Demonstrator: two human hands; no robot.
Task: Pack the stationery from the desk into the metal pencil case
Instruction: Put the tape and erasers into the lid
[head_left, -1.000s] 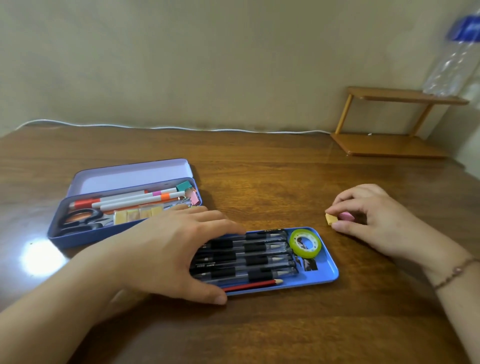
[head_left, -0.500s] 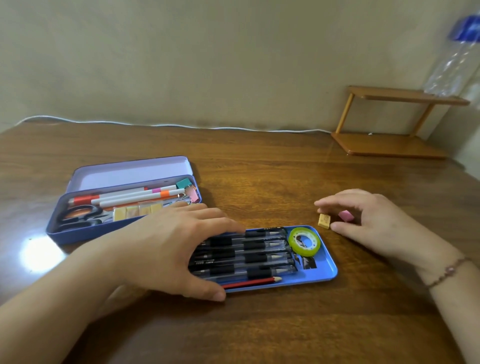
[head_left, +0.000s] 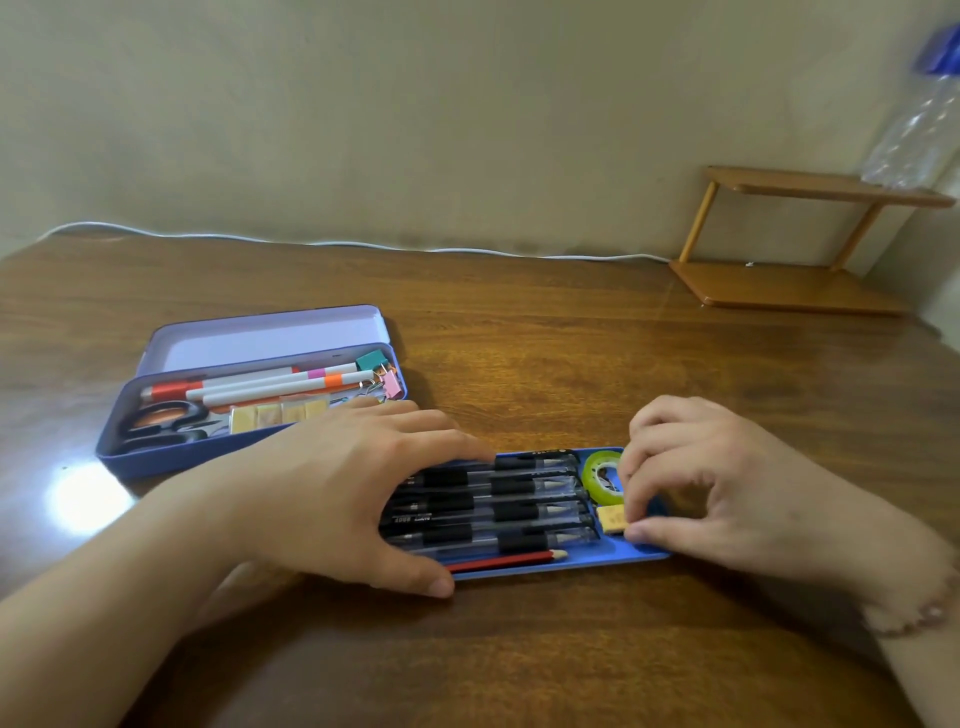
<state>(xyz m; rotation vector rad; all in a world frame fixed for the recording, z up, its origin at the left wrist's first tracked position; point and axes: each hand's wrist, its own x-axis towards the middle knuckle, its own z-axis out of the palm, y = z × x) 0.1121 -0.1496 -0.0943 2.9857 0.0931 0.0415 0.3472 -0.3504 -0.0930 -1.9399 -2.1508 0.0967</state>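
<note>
A small yellow eraser (head_left: 611, 518) sits in the blue tray (head_left: 644, 555), just below the green tape roll (head_left: 601, 476). My right hand (head_left: 727, 493) pinches it between fingertip and thumb. My left hand (head_left: 358, 488) lies flat across the black pens (head_left: 519, 506), steadying them. I should seat the eraser snugly beside the pen tips before letting go.

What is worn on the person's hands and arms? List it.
Both forearms are bare, no sleeves in view. The left hand shows no rings or watch. The right hand has a thin beaded bracelet at the wrist.
</note>
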